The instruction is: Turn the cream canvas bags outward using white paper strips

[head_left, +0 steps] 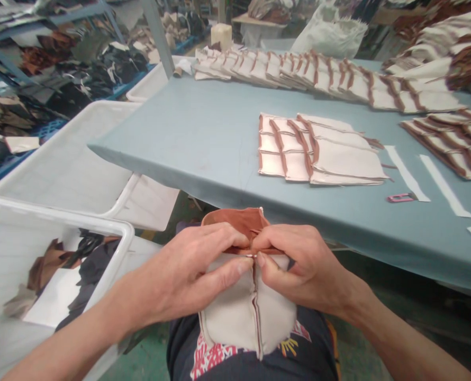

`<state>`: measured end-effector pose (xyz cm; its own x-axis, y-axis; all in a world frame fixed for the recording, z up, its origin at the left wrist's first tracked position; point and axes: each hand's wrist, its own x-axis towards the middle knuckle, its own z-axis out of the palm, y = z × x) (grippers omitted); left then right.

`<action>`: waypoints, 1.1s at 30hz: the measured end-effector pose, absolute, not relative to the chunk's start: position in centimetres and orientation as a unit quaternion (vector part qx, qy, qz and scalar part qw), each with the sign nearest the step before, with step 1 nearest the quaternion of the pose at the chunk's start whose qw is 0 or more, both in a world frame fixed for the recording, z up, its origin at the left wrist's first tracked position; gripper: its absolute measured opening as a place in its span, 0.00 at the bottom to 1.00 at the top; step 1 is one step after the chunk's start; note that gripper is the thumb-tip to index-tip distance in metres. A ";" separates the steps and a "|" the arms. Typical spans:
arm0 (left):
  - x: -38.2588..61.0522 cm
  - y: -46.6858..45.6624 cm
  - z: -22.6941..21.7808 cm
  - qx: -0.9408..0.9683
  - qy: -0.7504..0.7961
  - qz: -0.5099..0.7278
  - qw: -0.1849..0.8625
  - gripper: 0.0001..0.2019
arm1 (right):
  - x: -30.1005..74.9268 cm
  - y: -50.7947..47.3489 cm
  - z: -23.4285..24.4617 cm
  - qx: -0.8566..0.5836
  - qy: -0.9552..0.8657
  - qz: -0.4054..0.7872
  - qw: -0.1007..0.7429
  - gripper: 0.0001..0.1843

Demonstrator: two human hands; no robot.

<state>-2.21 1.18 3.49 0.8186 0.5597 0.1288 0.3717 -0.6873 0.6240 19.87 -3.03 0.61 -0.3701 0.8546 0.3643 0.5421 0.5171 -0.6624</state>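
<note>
A sewn leather piece, cream outside with a reddish-brown inner face, lies against my lap and is held at its upper edge. A raised seam runs down its middle. My left hand pinches the rim just left of that seam, thumb on the cream side and fingers inside. On the other side of the seam, my right hand grips the same rim in a pinch, its thumb close to the left one. The fingertips inside the opening are partly hidden.
A blue-covered table stands ahead, bearing a stack of cream and brown pieces, a long row of similar pieces, white strips and a pink thread snipper. White bins with scraps stand at left.
</note>
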 end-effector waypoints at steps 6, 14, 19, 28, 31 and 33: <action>-1.8 2.7 2.3 0.959 0.176 0.136 0.175 0.17 | 20.2 -3.2 0.1 -0.412 -0.808 0.175 0.383 0.10; -2.0 3.0 0.7 0.967 0.151 0.156 0.130 0.18 | 20.5 -3.0 -1.0 -0.397 -0.791 0.213 0.415 0.09; -1.1 3.4 2.8 0.938 0.174 0.113 0.277 0.16 | 20.5 -3.2 -1.1 -0.383 -0.813 0.166 0.407 0.10; 0.6 2.5 3.7 0.945 0.203 0.074 0.245 0.12 | 22.1 -3.8 0.9 -0.419 -0.851 0.202 0.242 0.09; 1.0 1.5 2.6 0.934 0.222 0.147 0.237 0.13 | 23.3 -3.1 0.6 -0.420 -0.844 0.209 0.262 0.05; 1.0 1.1 2.1 0.918 0.238 0.173 0.265 0.14 | 24.3 -2.6 0.1 -0.412 -0.844 0.202 0.277 0.04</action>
